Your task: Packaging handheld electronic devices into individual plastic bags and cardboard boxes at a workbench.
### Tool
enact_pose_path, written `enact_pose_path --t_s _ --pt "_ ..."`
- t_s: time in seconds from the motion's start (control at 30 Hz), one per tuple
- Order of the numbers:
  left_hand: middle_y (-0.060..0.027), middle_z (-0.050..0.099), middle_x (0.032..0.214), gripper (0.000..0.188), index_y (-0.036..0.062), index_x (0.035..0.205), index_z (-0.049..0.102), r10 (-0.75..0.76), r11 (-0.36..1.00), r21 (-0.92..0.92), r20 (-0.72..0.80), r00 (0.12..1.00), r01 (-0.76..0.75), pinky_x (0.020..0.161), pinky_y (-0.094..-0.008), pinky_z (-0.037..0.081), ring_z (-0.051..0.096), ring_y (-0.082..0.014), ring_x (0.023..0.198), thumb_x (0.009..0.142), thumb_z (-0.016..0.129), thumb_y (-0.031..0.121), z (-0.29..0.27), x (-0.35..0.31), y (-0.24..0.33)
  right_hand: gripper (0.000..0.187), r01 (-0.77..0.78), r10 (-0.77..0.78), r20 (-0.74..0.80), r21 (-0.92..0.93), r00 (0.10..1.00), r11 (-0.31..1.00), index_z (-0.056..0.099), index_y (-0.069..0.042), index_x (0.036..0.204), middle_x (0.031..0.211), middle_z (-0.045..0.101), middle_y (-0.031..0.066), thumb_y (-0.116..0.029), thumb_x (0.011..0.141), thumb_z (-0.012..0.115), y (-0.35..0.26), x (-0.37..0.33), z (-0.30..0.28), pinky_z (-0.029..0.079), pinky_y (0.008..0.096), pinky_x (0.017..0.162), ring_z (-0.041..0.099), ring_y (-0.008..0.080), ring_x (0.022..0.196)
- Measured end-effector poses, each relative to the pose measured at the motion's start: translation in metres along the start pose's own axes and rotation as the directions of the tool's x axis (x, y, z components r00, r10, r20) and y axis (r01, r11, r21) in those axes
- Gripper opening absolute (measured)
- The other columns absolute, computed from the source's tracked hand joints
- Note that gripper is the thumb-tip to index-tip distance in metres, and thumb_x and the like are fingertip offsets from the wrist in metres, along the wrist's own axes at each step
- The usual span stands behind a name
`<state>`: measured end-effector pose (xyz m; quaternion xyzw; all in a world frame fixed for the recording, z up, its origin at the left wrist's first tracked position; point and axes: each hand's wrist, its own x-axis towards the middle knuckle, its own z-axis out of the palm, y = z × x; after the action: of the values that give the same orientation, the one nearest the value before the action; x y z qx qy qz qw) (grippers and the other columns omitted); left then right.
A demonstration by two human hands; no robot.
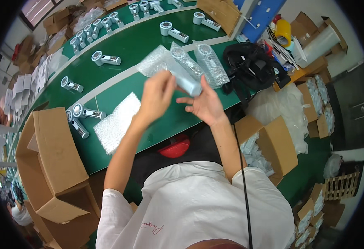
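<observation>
A silver-blue handheld device (189, 84), its handle end showing, sits partly inside a clear bubble-wrap bag (153, 60). My left hand (159, 93) is closed at the near side of this bag, its fingertips partly hidden. Beside the handle end, my right hand (209, 103) has its fingers spread and its palm turned up; whether the palm touches the device I cannot tell. Just beyond lie two more devices in bubble-wrap bags, one bagged device (186, 60) and another bagged device (211, 64). To the left, a flat bubble-wrap bag (117, 122) lies on the green table (165, 122).
Unwrapped round-headed devices (106, 58) are spread over a green conveyor belt (136, 35), several in a row. A black backpack (252, 64) lies at the table's right end. Open cardboard boxes stand at left (61, 149) and right (279, 145); a black cable (242, 174) hangs before my right arm.
</observation>
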<state>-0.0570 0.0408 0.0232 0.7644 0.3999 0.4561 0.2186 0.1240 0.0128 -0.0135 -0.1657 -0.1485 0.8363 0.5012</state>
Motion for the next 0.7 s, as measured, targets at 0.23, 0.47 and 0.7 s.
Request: enact_pose_path --t_s 0.23,0.47,0.7 --pt "-0.0019 0.046 0.063 0.021 -0.0001 0.076 0.054 -0.074 0.994 -0.079 -0.055 0.996 0.07 0.054 -0.0287 0.034 0.036 -0.0126 0.058 0.094 0.057 0.01 -0.023 0.071 0.006 0.045 0.183 -0.235 0.046 -0.773 0.971 0.607 0.052 0.0 0.131 0.121 0.066 0.0196 -0.035 0.101 0.056 -0.063 -0.009 0.046 0.05 0.018 0.049 0.073 0.0214 0.081" --pt "-0.0013 0.047 0.064 0.021 -0.0003 0.077 0.056 -0.104 0.963 -0.255 -0.028 0.994 0.093 0.054 -0.0276 0.034 0.037 -0.0116 0.058 0.094 0.058 0.012 -0.04 0.087 0.028 0.04 0.159 -0.257 0.09 -0.952 0.962 0.261 0.057 -0.001 0.126 0.12 0.066 0.0211 -0.032 0.1 0.058 -0.095 0.002 0.063 0.05 0.0201 0.049 0.072 0.0198 0.077" --pt "-0.0086 0.056 0.076 0.01 0.0013 0.084 0.057 0.111 0.99 -0.082 -0.039 0.993 -0.114 0.06 -0.033 0.042 0.049 -0.0215 0.063 0.089 0.061 0.009 0.001 0.039 0.015 0.029 -0.179 0.168 -0.065 -0.462 0.984 0.869 0.06 -0.009 0.122 0.109 0.065 0.0186 -0.023 0.096 0.063 -0.042 0.031 0.021 0.053 0.0234 0.06 0.067 0.0217 0.081"
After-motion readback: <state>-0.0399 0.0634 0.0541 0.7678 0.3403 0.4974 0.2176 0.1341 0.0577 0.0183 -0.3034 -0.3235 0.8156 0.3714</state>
